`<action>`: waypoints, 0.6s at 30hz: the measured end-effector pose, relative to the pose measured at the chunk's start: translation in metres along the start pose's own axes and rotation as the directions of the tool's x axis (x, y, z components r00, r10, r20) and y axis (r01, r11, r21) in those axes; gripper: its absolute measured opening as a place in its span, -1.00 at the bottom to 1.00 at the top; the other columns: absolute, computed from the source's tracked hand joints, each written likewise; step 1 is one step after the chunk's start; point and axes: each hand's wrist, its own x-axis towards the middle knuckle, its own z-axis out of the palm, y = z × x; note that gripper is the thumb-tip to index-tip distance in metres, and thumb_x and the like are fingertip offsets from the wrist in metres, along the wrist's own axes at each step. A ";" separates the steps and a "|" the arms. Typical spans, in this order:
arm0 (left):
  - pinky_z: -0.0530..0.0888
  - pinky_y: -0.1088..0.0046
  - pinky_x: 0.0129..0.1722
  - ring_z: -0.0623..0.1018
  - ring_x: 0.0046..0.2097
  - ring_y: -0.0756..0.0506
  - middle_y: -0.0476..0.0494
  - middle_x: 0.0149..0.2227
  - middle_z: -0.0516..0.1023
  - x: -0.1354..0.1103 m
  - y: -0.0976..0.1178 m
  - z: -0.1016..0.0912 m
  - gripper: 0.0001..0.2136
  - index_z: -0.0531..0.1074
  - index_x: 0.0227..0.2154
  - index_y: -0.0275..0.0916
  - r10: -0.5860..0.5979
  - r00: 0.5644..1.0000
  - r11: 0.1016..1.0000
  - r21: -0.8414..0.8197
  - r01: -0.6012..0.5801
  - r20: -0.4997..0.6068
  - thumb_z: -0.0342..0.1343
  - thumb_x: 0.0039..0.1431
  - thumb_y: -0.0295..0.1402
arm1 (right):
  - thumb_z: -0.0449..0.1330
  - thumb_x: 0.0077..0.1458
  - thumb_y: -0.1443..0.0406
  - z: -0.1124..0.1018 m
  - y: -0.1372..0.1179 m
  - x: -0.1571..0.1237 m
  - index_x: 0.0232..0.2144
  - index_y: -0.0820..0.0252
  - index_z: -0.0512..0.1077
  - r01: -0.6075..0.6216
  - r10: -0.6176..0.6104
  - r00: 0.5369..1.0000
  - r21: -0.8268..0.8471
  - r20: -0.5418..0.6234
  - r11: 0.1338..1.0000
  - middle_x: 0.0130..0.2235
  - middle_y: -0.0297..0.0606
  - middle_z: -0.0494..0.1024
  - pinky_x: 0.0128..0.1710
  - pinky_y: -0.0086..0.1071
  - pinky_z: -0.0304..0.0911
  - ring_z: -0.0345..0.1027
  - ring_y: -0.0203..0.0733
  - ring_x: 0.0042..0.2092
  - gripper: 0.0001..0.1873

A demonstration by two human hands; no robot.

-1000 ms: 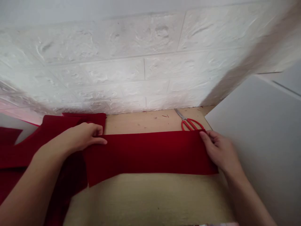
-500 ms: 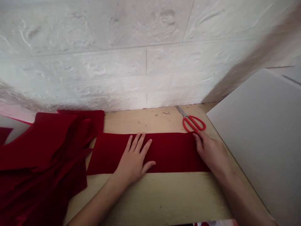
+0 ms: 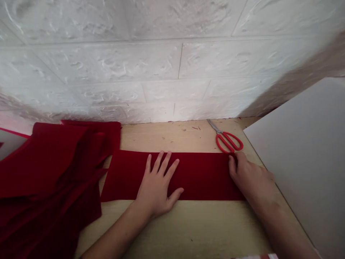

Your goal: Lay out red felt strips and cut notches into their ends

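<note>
1. Readable writing: none made out on the red felt strip [image 3: 172, 176] or on the red-handled scissors [image 3: 226, 141]. Cut off at the near edge of the view, a small red-and-white item [image 3: 256, 257] too partial for any marking to be told.
2. Pressed flat, palm down, on the middle of the strip: the left hand [image 3: 155, 190], open wide, with fingers [image 3: 161, 162] splayed toward the far edge and thumb angled right. Forearm reached in from the near left, low over the tabletop.
3. Set at the strip's right end: the right hand [image 3: 250, 176], narrower, with its fingers [image 3: 232, 166] curled down at the felt. Could not tell whether the fingers pinched the cloth or merely touched it. Forearm came in from the near right.
4. Laid lengthwise from left to right on the pale wooden tabletop [image 3: 183, 230]: the strip, under both hands, its left end cut on a slant.
5. Just beyond the strip, by the right hand: the scissors, shut, blades pointing far left, handles almost touching the strip's far edge.
6. Heaped at the left, just beside the strip: a pile of red felt pieces [image 3: 45, 172]. Along the far side, a white brick-textured wall panel [image 3: 107, 72]; at the right, a white board [image 3: 302, 162].
</note>
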 end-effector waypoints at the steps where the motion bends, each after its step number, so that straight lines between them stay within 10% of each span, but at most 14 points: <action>1: -0.04 -0.36 0.35 -0.06 0.47 -0.44 -0.32 0.47 -0.08 0.000 0.000 0.000 -0.26 0.02 0.42 -0.18 -0.001 1.000 1.000 -0.008 0.001 0.001 0.01 0.28 0.01 | -0.01 0.33 0.20 -0.004 -0.001 0.000 -0.29 0.17 0.45 0.000 0.001 1.000 -0.040 0.012 0.999 -0.57 -0.08 0.44 -0.63 -0.22 0.11 0.38 0.11 -0.55 -0.72; 5: -0.07 -0.36 0.35 -0.08 0.48 -0.43 -0.31 0.48 -0.10 -0.001 -0.002 0.001 -0.27 0.00 0.43 -0.16 -0.004 1.000 0.999 -0.051 0.005 0.010 -0.05 0.30 0.06 | 0.00 0.32 0.22 -0.024 -0.009 0.002 -0.10 0.25 0.45 0.030 -0.031 0.999 -0.097 -0.017 0.995 -0.19 0.24 0.55 -0.44 0.00 0.32 0.47 0.40 -0.18 -0.70; 9: -0.11 -0.36 0.36 -0.11 0.48 -0.42 -0.30 0.48 -0.13 -0.001 -0.004 0.000 -0.27 0.00 0.43 -0.14 -0.011 1.000 0.998 -0.063 0.012 0.013 -0.07 0.30 0.09 | 0.03 0.35 0.20 -0.034 -0.045 0.006 0.03 0.29 0.43 0.274 -0.260 0.958 0.112 -0.124 0.955 -0.01 0.15 0.56 -0.07 0.07 0.40 0.46 0.28 0.00 -0.65; 13: -0.13 -0.33 0.37 -0.12 0.48 -0.42 -0.29 0.49 -0.14 -0.001 -0.001 -0.001 -0.25 0.01 0.43 -0.16 -0.006 1.000 0.998 -0.057 0.007 0.011 -0.07 0.30 0.11 | -0.06 0.39 0.06 -0.012 -0.083 0.009 0.27 0.45 0.26 0.579 -0.613 0.790 0.340 -0.008 0.741 0.27 0.10 0.39 0.25 0.03 0.27 0.23 0.17 0.31 -0.36; 18: -0.06 -0.27 0.39 -0.08 0.48 -0.39 -0.28 0.48 -0.10 -0.001 -0.003 0.000 -0.26 0.02 0.43 -0.14 -0.033 0.999 0.999 -0.025 0.033 -0.014 -0.06 0.29 0.11 | -0.15 0.41 0.09 0.015 -0.089 0.006 0.38 0.50 0.10 0.566 -0.624 0.776 0.335 0.091 0.753 0.42 0.03 0.11 0.39 0.03 0.07 -0.04 0.05 0.44 -0.31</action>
